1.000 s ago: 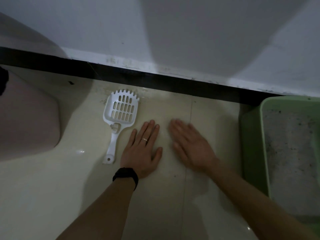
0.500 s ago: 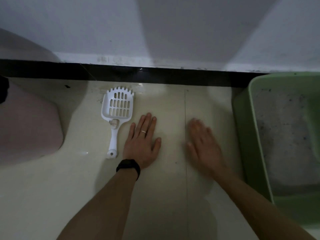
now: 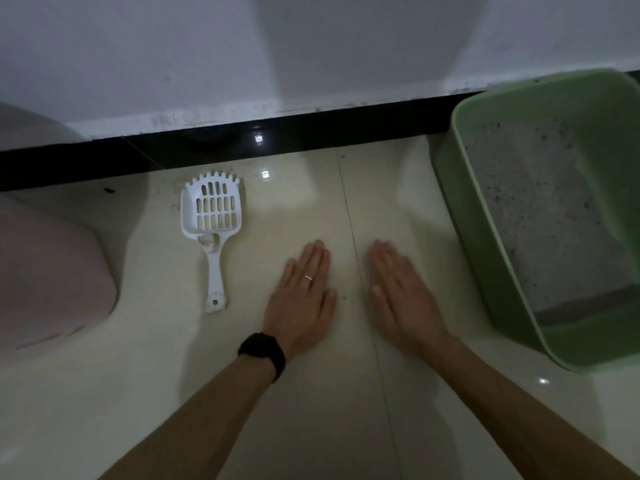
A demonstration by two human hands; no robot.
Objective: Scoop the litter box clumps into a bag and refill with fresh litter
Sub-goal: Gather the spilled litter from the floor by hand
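Observation:
A white slotted litter scoop (image 3: 212, 233) lies flat on the cream tiled floor, handle toward me, teeth toward the wall. My left hand (image 3: 301, 299) rests palm down on the floor, a hand's width to the right of the scoop; it wears a ring and a black wristband. My right hand (image 3: 401, 292) lies flat beside it, holding nothing. On the right stands a green litter box (image 3: 464, 223) with grey speckled litter (image 3: 530, 209) inside.
A pale pink rounded object (image 3: 52, 282) sits on the floor at the left. A black skirting strip (image 3: 242, 143) runs along the white wall behind. Bare floor tiles lie between scoop and box.
The view has swung right and brought more of the litter box in. My right hand has drawn back toward the left one; both still lie flat on the floor.

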